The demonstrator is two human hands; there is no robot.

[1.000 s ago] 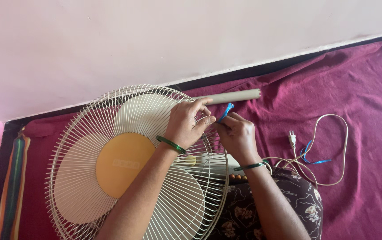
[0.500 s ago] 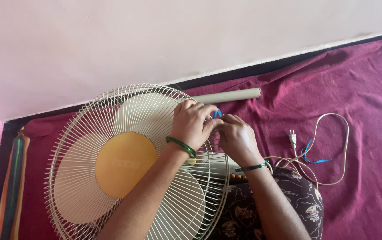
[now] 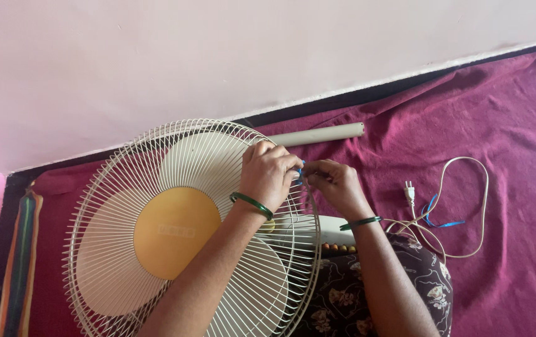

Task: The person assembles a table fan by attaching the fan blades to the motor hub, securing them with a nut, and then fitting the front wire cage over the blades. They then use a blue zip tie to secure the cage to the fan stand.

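A person is sitting on a wrinkled maroon cloth (image 3: 505, 112), looking down at both hands working at the rim of a round fan guard (image 3: 124, 187). The guard is made of thin cream wire ribs radiating from a smooth yellow-orange centre disc (image 3: 171, 232), with pale blades showing behind the ribs. The left hand (image 3: 269, 175) is resting on the guard's upper right edge, fingers curled and pinching a small blue tie (image 3: 301, 167). The right hand (image 3: 336, 181) is meeting it from outside the rim, fingertips closed on the same tie (only a sliver of blue is showing between the two hands). Each wrist is wearing a thin green bangle (image 3: 252, 204).

Just beyond the hands, a smooth grey tube (image 3: 324, 134) is lying along the cloth's far edge, near the pale wall (image 3: 218, 56). To the right, well apart from the hands, a cream power cord (image 3: 467, 187) is looping loosely, its plug beside a second blue tie (image 3: 442, 224). Open cloth is stretching out further right; a striped fabric strip (image 3: 15, 268) is bordering the left side.
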